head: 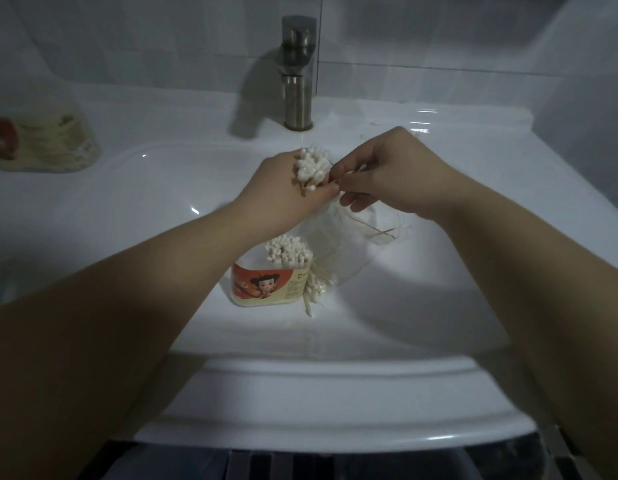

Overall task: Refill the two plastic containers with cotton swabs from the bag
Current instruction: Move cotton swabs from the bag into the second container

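Note:
My left hand [287, 188] grips a bundle of cotton swabs [312, 166] upright over the white sink, white tips up. My right hand [387, 174] pinches a few swab sticks at the bundle's right side. Below the hands lies a clear plastic bag [356, 233] with a few loose sticks in it. A plastic container [269, 284] with an orange cartoon label stands in the basin, full of swabs [287, 252]. More swabs [316, 285] lean against its right side. A second container is at the far left on the counter [48, 143], blurred.
A steel tap [298, 71] rises at the back of the sink [335, 372]. Something red [1, 136] lies beside the left container. Tiled wall stands behind.

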Action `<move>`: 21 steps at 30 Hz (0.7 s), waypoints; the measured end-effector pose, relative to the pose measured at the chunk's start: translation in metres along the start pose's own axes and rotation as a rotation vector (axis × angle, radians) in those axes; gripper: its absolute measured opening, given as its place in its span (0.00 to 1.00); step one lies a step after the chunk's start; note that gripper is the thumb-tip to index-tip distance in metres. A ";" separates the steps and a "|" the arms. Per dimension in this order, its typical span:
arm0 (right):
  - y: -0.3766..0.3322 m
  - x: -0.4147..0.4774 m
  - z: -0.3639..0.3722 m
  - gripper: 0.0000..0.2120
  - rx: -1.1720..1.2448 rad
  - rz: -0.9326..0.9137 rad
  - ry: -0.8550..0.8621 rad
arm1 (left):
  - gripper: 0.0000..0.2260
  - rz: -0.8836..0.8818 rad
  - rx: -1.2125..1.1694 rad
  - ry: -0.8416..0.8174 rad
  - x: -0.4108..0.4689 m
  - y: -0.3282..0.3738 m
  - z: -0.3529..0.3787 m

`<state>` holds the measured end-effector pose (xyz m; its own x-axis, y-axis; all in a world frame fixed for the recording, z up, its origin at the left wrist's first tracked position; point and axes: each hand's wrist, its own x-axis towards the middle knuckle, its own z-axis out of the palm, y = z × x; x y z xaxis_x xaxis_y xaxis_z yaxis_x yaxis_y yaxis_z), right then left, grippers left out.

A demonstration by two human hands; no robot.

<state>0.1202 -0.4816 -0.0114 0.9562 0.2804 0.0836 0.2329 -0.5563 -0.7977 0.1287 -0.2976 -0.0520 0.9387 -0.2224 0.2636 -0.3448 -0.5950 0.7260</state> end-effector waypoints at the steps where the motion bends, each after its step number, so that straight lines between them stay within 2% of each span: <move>1: 0.001 0.000 0.000 0.09 0.008 0.001 -0.003 | 0.05 0.001 0.007 -0.011 0.000 0.001 0.000; 5: 0.003 0.002 0.003 0.10 0.044 0.008 0.019 | 0.01 -0.026 -0.035 -0.055 -0.001 0.004 -0.003; 9: 0.005 0.005 0.005 0.09 0.109 0.016 0.047 | 0.05 -0.075 -0.136 -0.097 -0.003 0.003 0.001; 14: 0.004 0.004 0.007 0.10 0.144 -0.003 0.029 | 0.06 -0.129 -0.411 -0.144 -0.005 0.002 0.003; 17: 0.004 0.005 0.008 0.06 0.128 0.014 0.061 | 0.07 -0.097 -0.382 -0.153 -0.005 0.003 0.002; 21: 0.008 0.011 0.003 0.05 0.181 0.039 0.236 | 0.07 -0.094 -0.323 -0.184 -0.004 0.002 0.001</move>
<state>0.1326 -0.4805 -0.0192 0.9836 0.0599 0.1702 0.1797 -0.4087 -0.8948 0.1243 -0.2990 -0.0526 0.9395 -0.3309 0.0888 -0.2103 -0.3521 0.9120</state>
